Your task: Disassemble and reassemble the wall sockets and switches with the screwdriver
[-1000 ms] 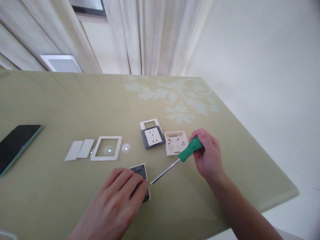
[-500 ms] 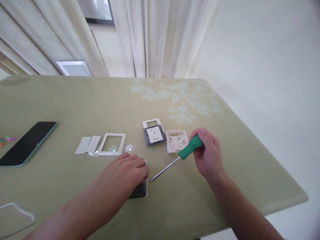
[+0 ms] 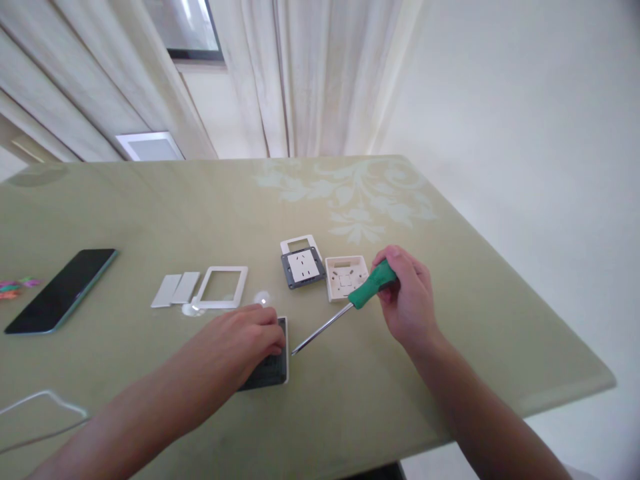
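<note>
In my right hand (image 3: 407,293) is a screwdriver (image 3: 369,283) with a green handle, its fingers closed round the grip. The metal shaft slants down to the left, and the tip is just beside the right edge of a dark wall-switch panel with a white rim (image 3: 270,373). My left hand (image 3: 250,337) is bent over that panel, its fingers curled on the upper right part and hiding much of it. Beyond the hands lie a socket module (image 3: 303,267) with a dark frame and a white mounting box (image 3: 345,283), open side up.
A white frame (image 3: 245,283) and two white cover plates (image 3: 176,289) lie left of the socket. Farther left are a phone (image 3: 63,290), small coloured pieces (image 3: 15,288) and a white cable (image 3: 50,393). Another white frame (image 3: 300,241) sits partly under the socket module.
The panel under my left hand shows more of its upper right corner. The screwdriver tip stays close to the panel's right edge. The whole view has shifted slightly.
</note>
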`<state>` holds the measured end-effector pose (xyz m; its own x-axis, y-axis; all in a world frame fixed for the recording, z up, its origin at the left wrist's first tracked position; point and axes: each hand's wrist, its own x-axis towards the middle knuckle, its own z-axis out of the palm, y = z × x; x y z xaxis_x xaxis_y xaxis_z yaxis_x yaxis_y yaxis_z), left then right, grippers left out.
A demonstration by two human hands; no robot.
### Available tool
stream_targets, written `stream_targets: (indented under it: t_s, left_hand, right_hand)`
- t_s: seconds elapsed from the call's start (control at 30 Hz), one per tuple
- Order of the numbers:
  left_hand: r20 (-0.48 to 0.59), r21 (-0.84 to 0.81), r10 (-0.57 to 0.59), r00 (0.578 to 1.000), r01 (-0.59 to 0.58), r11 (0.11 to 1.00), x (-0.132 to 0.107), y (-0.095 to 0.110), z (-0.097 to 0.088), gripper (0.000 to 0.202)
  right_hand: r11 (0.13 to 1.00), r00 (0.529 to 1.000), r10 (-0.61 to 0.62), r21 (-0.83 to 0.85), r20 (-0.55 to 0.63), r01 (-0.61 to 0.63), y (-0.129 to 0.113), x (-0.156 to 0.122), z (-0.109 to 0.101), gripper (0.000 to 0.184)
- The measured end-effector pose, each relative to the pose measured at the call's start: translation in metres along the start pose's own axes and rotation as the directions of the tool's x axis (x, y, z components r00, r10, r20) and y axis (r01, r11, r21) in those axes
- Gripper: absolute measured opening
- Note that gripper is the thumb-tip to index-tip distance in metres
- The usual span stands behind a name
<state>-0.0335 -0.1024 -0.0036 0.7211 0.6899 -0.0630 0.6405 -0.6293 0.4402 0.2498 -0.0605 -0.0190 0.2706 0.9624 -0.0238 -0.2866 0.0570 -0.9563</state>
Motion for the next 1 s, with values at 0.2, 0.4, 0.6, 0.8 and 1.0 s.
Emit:
stream_targets:
  t_s: [0.2,0.4,0.6,0.8,1.0]
  left_hand:
    - [0.149,-0.006,-0.157,0.976,0.159,0.987,0.016,0.006,-0.016,0.026]
    - [0.259,-0.042,-0.159,0.953,0.175,0.984,0.033,0.007,-0.031,0.022]
    - [0.393,-0.099,-0.206,0.896,0.264,0.96,0.046,0.0,-0.037,0.011]
    - [0.456,-0.075,-0.193,0.869,0.253,0.964,0.062,-0.009,-0.042,0.027]
    - [0.507,-0.09,-0.136,0.851,0.209,0.974,0.072,-0.011,-0.04,0.018]
  right_hand:
    - [1.0,1.0,0.003,0.026,0.013,-0.004,0.002,-0.001,0.0,0.04]
    - [0.999,0.999,0.026,0.046,0.021,-0.027,0.0,-0.002,0.0,0.042]
    - [0.998,0.999,0.029,0.063,0.013,-0.03,0.0,-0.002,0.002,0.045]
    - [0.997,0.999,0.033,0.069,0.013,-0.034,0.0,-0.003,0.002,0.044]
    - [0.997,0.999,0.035,0.069,0.007,-0.036,0.001,-0.002,0.001,0.047]
